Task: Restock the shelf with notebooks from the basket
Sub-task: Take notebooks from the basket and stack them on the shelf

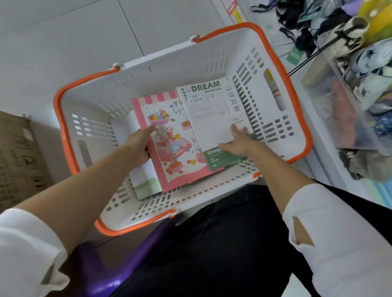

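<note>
The pink notebook is being pinched along its left edge by the left grip, with the thumb laid on the cover and the fingers seemingly tucked beneath, probably so that it can be levered up off the pile. The white-and-green notebook is lying across the pink one's right side, toward the basket's right wall. It is being pressed flat by the right grip, whose fingers are spread straight and are clasping nothing; it is likely being steadied or slid so that the two covers can be gathered together. A third notebook, pale with a green band, is being partly covered by the pink one near the basket's near wall. All three are being carried in the basket, so nothing is judged to be restocked yet. The orange handles are lying folded out along the rim, leaving the top open for a straight lift. Free room is being left along the basket's far wall and left side. The shelf is standing just beside the basket's right wall, where a clear bin of goods is crowding the approach. A purple stool and a cardboard box are bounding the near and left sides.
</note>
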Motion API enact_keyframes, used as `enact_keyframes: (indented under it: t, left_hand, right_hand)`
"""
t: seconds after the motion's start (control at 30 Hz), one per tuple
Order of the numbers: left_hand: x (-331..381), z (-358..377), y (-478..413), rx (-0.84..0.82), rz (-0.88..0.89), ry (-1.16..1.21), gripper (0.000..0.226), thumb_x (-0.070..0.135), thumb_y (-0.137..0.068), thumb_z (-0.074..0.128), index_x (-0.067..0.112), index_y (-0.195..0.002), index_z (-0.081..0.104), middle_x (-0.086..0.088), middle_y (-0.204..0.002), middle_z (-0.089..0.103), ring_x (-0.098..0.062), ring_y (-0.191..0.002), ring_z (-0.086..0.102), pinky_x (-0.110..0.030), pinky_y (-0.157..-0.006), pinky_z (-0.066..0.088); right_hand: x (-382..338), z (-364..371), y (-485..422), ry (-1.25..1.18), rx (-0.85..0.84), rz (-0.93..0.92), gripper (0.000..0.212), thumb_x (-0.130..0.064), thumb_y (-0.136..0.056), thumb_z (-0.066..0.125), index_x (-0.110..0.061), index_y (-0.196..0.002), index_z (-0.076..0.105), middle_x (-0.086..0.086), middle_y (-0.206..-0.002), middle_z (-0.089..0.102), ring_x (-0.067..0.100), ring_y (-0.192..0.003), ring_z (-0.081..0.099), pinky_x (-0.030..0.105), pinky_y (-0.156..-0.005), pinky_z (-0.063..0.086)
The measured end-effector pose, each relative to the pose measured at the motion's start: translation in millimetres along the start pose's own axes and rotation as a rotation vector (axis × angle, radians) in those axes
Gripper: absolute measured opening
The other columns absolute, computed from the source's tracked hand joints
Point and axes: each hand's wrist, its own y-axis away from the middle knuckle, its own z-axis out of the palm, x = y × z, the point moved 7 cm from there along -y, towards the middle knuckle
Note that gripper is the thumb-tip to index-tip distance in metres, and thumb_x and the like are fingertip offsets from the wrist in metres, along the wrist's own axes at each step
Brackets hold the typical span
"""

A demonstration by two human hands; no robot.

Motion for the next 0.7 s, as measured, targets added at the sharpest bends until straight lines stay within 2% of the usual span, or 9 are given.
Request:
enact_keyframes:
  t: [0.1,0.2,0.3,0.37,0.47,0.53,0.57,0.63,0.7]
  left_hand:
    - [-2,15,-1,-0.081,-0.025,0.001,0.049,0.056,-0.090,0.053,0.016,-0.116,0.065,-0.008,-0.107,0.073,-0.025,-0.096,0.071,-0.042,-0.076,0.056]
    - [-5,16,-4,-0.063,-0.031,-0.007,0.058,0.065,-0.085,0.053,0.017,-0.116,0.063,-0.006,-0.107,0.073,-0.024,-0.098,0.070,-0.042,-0.079,0.056]
    - [-6,10,-5,0.041,0.005,0.010,0.051,0.049,-0.082,0.069,0.012,-0.116,0.060,-0.006,-0.107,0.071,-0.024,-0.093,0.070,-0.041,-0.073,0.056]
    - [-7,6,-3,0.102,0.044,0.034,0.043,0.033,-0.085,0.071,0.009,-0.119,0.059,-0.006,-0.105,0.069,-0.025,-0.090,0.068,-0.045,-0.073,0.055]
    - [-5,12,4,-0.016,0.028,0.018,0.031,0.028,-0.090,0.066,0.014,-0.117,0.061,-0.002,-0.103,0.071,-0.022,-0.089,0.069,-0.043,-0.071,0.055]
    - [-2,18,11,-0.130,0.000,0.018,0.025,0.029,-0.091,0.063,0.017,-0.114,0.063,-0.001,-0.105,0.074,-0.019,-0.091,0.072,-0.043,-0.077,0.055]
    - [2,21,15,-0.180,0.001,0.016,0.024,0.029,-0.092,0.062,0.019,-0.113,0.064,-0.001,-0.106,0.074,-0.019,-0.092,0.072,-0.044,-0.080,0.056]
    - [14,32,25,-0.274,0.031,0.013,0.021,0.026,-0.093,0.059,0.019,-0.112,0.065,-0.002,-0.108,0.073,-0.020,-0.095,0.072,-0.042,-0.077,0.058]
    - [29,45,36,-0.322,0.078,-0.017,0.020,0.022,-0.094,0.057,0.018,-0.112,0.064,-0.002,-0.109,0.073,-0.019,-0.095,0.072,-0.039,-0.073,0.058]
  right_hand:
    - [-28,13,13,0.113,-0.101,-0.067,0.096,-0.063,-0.088,0.051,-0.032,-0.152,-0.015,0.015,-0.158,-0.021,0.038,-0.147,-0.006,0.059,-0.117,0.010]
    - [-66,37,32,0.132,-0.116,-0.178,0.093,-0.059,-0.090,0.052,-0.035,-0.151,-0.014,0.019,-0.157,-0.024,0.041,-0.146,-0.010,0.061,-0.116,0.006]
    - [-89,60,44,0.168,-0.166,-0.242,0.085,-0.058,-0.092,0.049,-0.040,-0.152,-0.008,0.019,-0.156,-0.027,0.042,-0.145,-0.014,0.063,-0.113,0.004]
    - [-96,61,47,0.162,-0.187,-0.244,0.082,-0.061,-0.091,0.047,-0.038,-0.153,-0.002,0.019,-0.159,-0.017,0.042,-0.146,-0.006,0.061,-0.114,0.008]
    - [-97,37,47,-0.077,-0.013,-0.257,0.081,-0.050,-0.092,0.053,-0.025,-0.155,0.010,0.016,-0.158,0.018,0.037,-0.143,0.023,0.051,-0.114,0.028]
    - [-81,16,53,-0.208,0.160,-0.218,0.080,-0.043,-0.092,0.055,-0.015,-0.154,0.012,0.013,-0.154,0.028,0.033,-0.140,0.031,0.048,-0.111,0.034]
    - [-70,9,55,-0.284,0.191,-0.187,0.081,-0.042,-0.092,0.056,-0.012,-0.153,0.012,0.012,-0.154,0.030,0.032,-0.139,0.033,0.047,-0.111,0.035]
    - [-52,1,62,-0.516,0.156,-0.143,0.081,-0.043,-0.090,0.059,-0.010,-0.151,0.017,0.009,-0.150,0.038,0.029,-0.135,0.039,0.046,-0.110,0.037]
    - [-41,-14,74,-0.667,0.175,-0.141,0.068,-0.040,-0.091,0.059,-0.008,-0.146,0.034,0.009,-0.143,0.049,0.027,-0.129,0.049,0.046,-0.107,0.041]
